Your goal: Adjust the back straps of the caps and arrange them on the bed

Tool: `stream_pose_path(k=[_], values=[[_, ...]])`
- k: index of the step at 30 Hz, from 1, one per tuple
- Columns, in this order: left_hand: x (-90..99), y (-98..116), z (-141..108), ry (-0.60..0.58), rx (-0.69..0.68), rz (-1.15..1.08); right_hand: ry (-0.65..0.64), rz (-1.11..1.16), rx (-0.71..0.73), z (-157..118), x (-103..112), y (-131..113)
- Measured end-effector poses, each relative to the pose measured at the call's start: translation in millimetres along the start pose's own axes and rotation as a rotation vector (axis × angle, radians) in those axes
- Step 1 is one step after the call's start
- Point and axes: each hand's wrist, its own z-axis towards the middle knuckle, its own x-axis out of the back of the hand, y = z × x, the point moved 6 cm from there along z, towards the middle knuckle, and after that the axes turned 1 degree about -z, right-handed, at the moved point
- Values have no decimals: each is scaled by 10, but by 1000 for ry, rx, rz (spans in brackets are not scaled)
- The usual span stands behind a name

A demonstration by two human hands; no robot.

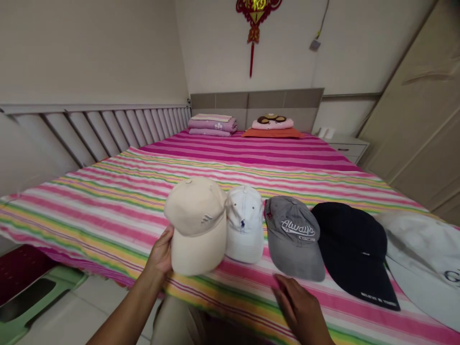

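A beige baseball cap [196, 211] with a small striped logo is at the left end of a row of caps on the bed. My left hand [161, 254] grips its left edge, the fingers partly hidden behind it. To its right lies a white cap [245, 223] with a small dark horse-rider emblem, then a grey cap [294, 235] lettered "Always". Farther right are a black cap [350, 247] and a large white hat [427, 258], cut off by the frame edge. Below the grey cap, my right hand [296, 304] holds nothing, its fingers loosely extended over the striped sheet.
A striped sheet [118, 201] covers the bed. Folded purple bedding [212, 127] and a pink and orange pile [273, 129] lie by the headboard [230, 100]. A slatted rail [108, 127] runs along the left; a green stool [46, 292] stands below. A nightstand [347, 143] is back right.
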Motion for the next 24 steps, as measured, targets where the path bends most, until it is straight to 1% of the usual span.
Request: stream_pose_path(k=[2, 4, 7, 9, 12, 15, 19, 24], values=[[12, 46, 221, 64, 6, 28, 14, -48, 26, -15, -24, -29], [5, 88, 435, 93, -2, 75, 26, -77, 51, -21, -36, -53], [-21, 127, 695, 90, -38, 141, 41, -86, 73, -29, -39, -58], [-25, 117, 812, 74, -48, 161, 35, -85, 72, -32, -49, -47], [29, 70, 907, 74, -30, 199, 31, -83, 68, -30, -59, -40], [122, 43, 945, 90, 19, 263, 18, -63, 49, -22, -61, -38], [183, 113, 977, 79, 45, 364, 6, -35, 21, -12, -46, -39], [186, 209, 1005, 94, 16, 503, -4, -40, 0, -8, -37, -49]])
